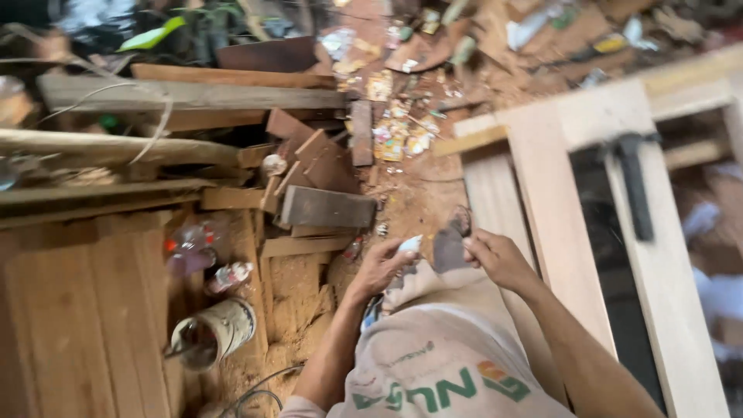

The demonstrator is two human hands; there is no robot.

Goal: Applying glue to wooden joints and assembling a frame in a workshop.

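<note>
My left hand [381, 267] is closed around a small white object [410, 244], possibly a tube or bottle, at the middle of the view. My right hand [495, 259] pinches a dark grey-brown piece [449, 249], like a scrap of sandpaper or cloth, held between both hands. Both hands hover above sawdust-covered ground beside a pale wooden frame [553, 217]. The picture is motion-blurred, so the small items are hard to identify.
A hammer [633, 182] lies on the frame at right. Stacked planks [85, 310] fill the left, with an open tin can [213, 333] and plastic bottles [193, 248] beside them. Offcut wood blocks [325, 207], litter and sawdust cover the ground ahead. A cable [259, 391] runs near my body.
</note>
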